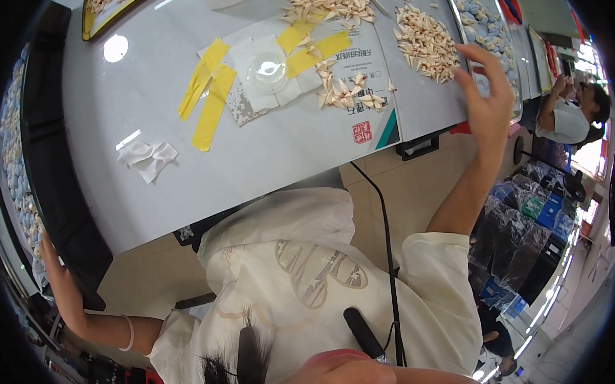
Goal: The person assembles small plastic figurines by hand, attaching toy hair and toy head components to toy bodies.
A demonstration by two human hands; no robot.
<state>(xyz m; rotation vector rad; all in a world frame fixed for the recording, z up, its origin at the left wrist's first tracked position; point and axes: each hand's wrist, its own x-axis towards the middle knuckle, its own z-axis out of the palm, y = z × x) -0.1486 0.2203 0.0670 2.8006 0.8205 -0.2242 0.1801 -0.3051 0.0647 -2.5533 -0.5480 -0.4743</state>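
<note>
- The right hand (492,97) was spread, pale bits (423,44) just left of it
- Blue-white lumps (28,213) lay by the left hand (53,268); its grip I couldn't tell

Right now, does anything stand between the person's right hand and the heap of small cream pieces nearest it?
Nothing visible does: the right hand has its fingertips at the right edge of the heap. Whether they touch it, I can't tell.
</note>
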